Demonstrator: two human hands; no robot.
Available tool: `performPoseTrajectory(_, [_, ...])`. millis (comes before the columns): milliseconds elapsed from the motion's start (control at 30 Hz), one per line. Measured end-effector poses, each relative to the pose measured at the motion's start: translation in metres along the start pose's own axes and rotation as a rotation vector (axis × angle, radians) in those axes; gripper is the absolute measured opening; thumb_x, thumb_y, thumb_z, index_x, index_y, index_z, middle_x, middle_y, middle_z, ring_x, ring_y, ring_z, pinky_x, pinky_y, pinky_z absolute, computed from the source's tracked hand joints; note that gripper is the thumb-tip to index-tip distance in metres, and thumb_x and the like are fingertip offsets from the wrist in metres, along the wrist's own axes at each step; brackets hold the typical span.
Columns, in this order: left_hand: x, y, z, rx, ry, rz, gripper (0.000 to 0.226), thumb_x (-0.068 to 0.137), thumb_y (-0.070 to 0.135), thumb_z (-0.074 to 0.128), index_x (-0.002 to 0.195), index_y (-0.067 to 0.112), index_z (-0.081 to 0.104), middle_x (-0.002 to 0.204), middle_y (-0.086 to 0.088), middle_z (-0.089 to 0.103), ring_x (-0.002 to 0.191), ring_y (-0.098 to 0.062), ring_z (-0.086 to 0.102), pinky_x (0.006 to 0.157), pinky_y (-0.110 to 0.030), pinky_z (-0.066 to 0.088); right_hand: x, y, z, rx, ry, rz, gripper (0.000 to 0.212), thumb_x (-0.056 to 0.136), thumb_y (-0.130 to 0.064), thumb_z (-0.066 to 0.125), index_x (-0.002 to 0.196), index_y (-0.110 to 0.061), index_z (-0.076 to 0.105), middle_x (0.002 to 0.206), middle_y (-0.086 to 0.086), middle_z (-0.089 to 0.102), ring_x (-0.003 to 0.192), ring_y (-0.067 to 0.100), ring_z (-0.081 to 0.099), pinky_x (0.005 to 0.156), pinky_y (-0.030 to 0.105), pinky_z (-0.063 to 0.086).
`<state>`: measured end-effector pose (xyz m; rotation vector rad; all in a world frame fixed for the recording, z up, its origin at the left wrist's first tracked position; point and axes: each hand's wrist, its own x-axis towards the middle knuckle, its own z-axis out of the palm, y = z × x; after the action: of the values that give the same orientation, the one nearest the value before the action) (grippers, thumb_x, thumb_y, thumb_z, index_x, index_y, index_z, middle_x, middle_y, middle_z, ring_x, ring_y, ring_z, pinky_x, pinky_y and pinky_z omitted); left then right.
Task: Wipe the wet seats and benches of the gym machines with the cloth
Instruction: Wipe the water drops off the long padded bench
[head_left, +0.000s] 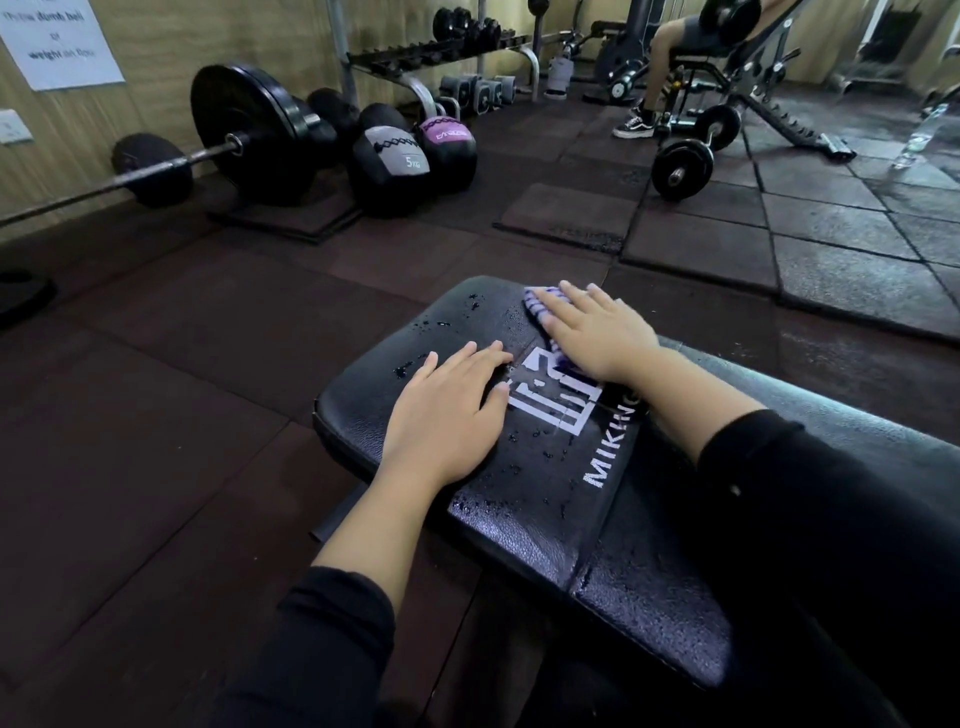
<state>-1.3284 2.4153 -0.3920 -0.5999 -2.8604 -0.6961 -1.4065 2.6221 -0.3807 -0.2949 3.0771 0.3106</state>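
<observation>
Your right hand lies flat on the purple-striped cloth, fingers straight and slightly spread, pressing it against the far end of the black bench pad. Only the cloth's edges show, past your fingertips and along the thumb side of the hand. Your left hand rests palm-down on the same pad just beside the right one, fingers straight and close together, holding nothing. Between the two hands sits the white printed logo, with lettering running down the pad toward you. Water droplets bead on the pad near its far left corner, and more lie scattered below the logo and along the near part of the pad. Both your sleeves are black. On the rubber floor tiles beyond, a loaded barbell lies by the wall with two medicine balls beside it. Another person sits on an incline bench at the far right.
</observation>
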Motion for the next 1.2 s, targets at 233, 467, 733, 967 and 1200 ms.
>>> performPoseTrajectory(233, [0.000,0.000,0.000,-0.018,0.015,-0.006,0.040,0.102,0.030,0.035,0.141,0.031,0.042,0.153,0.018,0.032,0.144,-0.001,0.019,0.119,-0.029,0.006,-0.082,-0.022,-0.001,0.162,0.037,0.107,0.056,0.097,-0.048,0.007,0.151,-0.033,0.000,0.160,0.002,0.000,0.147,0.023,-0.001,0.119,0.041,0.001])
performPoseTrajectory(467, [-0.005,0.004,-0.008,-0.204,0.060,-0.073,0.034,0.101,0.025,0.038,0.130,0.027,0.056,0.143,0.017,0.047,0.140,-0.005,0.027,0.117,-0.025,0.010,-0.123,-0.060,-0.021,0.186,0.021,0.006,0.053,0.097,-0.045,0.009,0.150,-0.039,0.004,0.159,-0.003,0.009,0.141,0.023,0.014,0.112,0.038,0.014])
performPoseTrajectory(733, [-0.030,-0.034,-0.027,-0.084,0.132,-0.026,0.033,0.099,0.029,0.046,0.130,0.031,0.056,0.142,0.013,0.050,0.140,-0.006,0.032,0.119,-0.036,0.007,-0.125,-0.065,-0.014,0.251,0.047,0.013,0.050,0.099,-0.048,0.016,0.148,-0.045,0.005,0.160,-0.007,0.003,0.146,0.018,-0.009,0.118,0.039,-0.004])
performPoseTrajectory(967, [-0.038,-0.065,-0.023,0.046,0.100,-0.120,0.041,0.103,0.036,0.033,0.144,0.036,0.040,0.156,0.011,0.028,0.146,-0.009,0.015,0.119,-0.036,0.003,-0.114,-0.071,-0.015,0.260,0.025,0.021,0.051,0.099,-0.047,0.016,0.148,-0.046,0.000,0.160,-0.007,0.001,0.147,0.021,-0.002,0.119,0.042,0.002])
performPoseTrajectory(1200, [-0.036,-0.075,-0.024,-0.028,0.102,-0.076,0.041,0.104,0.025,0.031,0.142,0.033,0.044,0.155,0.010,0.032,0.145,-0.009,0.019,0.118,-0.033,0.006,-0.143,-0.125,-0.022,0.144,0.097,-0.355,0.059,0.088,-0.054,0.002,0.147,-0.047,0.005,0.159,-0.006,0.008,0.147,0.023,0.007,0.118,0.042,0.008])
